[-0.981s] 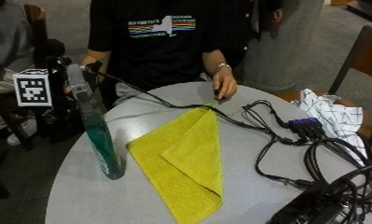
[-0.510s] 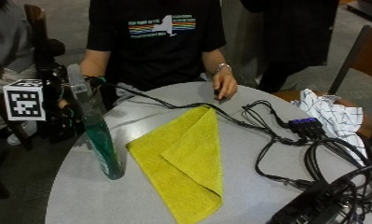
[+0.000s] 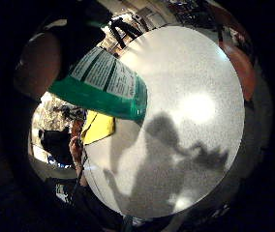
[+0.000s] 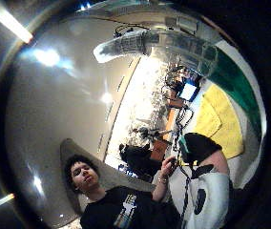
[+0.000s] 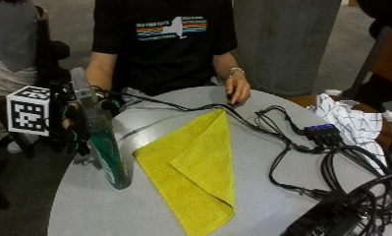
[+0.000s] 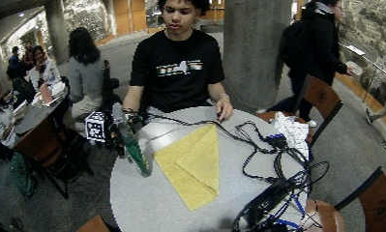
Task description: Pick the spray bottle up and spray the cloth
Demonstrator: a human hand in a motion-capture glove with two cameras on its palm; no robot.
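The round, pale grey speckled table (image 5: 261, 196) held everything, with the person seated at its far edge. A folded yellow terry cloth (image 5: 195, 169) lay flat near the middle, one corner pointing toward the far side and the fold running toward the near edge. A tangle of black cables (image 5: 294, 162) covered the right part of the table, and a white checked cloth (image 5: 349, 123) lay crumpled at the far right rim.

The tall clear spray bottle with green liquid (image 5: 102, 142) stood just left of the yellow cloth, tilted, its base on or just off the tabletop near the left edge; contact there could not be settled. The black-gloved right hand (image 5: 74, 125) was at the bottle's upper body and neck, and appeared to be wrapped around it, though the fingers themselves were hard to make out. The little-finger palm view showed the bottle's labelled side filling the space beside the palm. The bare left hand (image 5: 238, 91) rested on the far edge of the table, fingers relaxed, holding nothing.

The step in hand looked like the pick-up. Next, the nozzle would probably need turning toward the yellow cloth, with a finger set on the trigger.
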